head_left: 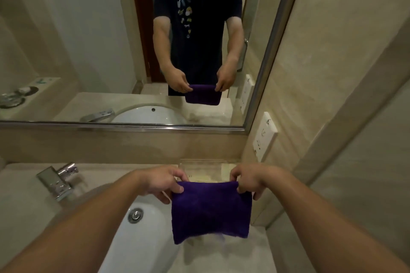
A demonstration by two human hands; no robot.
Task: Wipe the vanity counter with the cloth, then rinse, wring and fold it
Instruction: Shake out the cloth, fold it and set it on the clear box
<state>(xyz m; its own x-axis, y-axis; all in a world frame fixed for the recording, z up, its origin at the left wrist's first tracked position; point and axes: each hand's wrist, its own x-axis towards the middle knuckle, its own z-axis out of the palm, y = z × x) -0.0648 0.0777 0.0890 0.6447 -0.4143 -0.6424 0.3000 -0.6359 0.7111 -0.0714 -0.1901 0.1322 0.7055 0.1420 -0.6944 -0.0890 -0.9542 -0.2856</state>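
A purple cloth (pixel 210 210) hangs folded in the air above the right part of the beige vanity counter (pixel 221 255), beside the white sink (pixel 142 235). My left hand (pixel 163 180) pinches its upper left corner. My right hand (pixel 249 178) pinches its upper right corner. The cloth's top edge is stretched between both hands and its lower edge hangs free just above the counter.
A chrome faucet (pixel 58 180) stands at the back left of the sink, whose drain plug (pixel 135 215) shows. A clear soap dish (pixel 206 169) sits behind the cloth. The mirror (pixel 133 51) spans the wall, and a white socket plate (pixel 265 136) is on the right wall.
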